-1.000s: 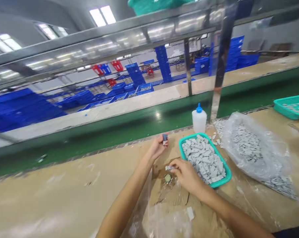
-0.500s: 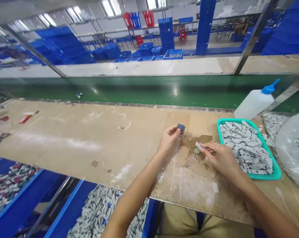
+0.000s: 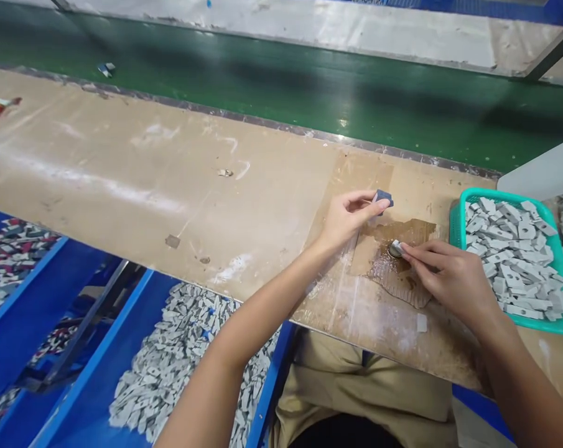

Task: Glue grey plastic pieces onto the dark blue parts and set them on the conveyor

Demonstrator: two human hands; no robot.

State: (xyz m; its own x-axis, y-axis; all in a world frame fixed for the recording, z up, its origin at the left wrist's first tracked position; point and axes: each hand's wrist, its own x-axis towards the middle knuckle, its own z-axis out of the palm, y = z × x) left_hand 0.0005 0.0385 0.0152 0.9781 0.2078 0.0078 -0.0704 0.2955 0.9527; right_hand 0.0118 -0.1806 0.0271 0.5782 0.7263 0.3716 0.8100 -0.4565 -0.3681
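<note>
My left hand (image 3: 351,218) pinches a small dark blue-grey plastic piece (image 3: 384,198) between thumb and fingers, held above the bench. In my right hand (image 3: 453,274) a small light grey piece (image 3: 398,246) is gripped by the fingertips. Its end is at a small round dish (image 3: 394,250), partly hidden by the piece and fingers; whether they touch I cannot tell. The dish rests on a torn, wet-stained cardboard patch (image 3: 412,289). To the right of my right hand stands a turquoise basket (image 3: 457,227) heaped with light grey pieces (image 3: 519,249).
A white bottle (image 3: 542,165) leans in behind the basket. Beyond the brown bench top (image 3: 262,205) runs a green belt (image 3: 262,74) with a small part (image 3: 106,69) on it. Below the bench's front edge, a blue bin (image 3: 117,336) holds many grey pieces.
The camera view has tilted down and come closer. The grey piece in my right hand has moved down to the round dish. My left hand still holds the dark piece.
</note>
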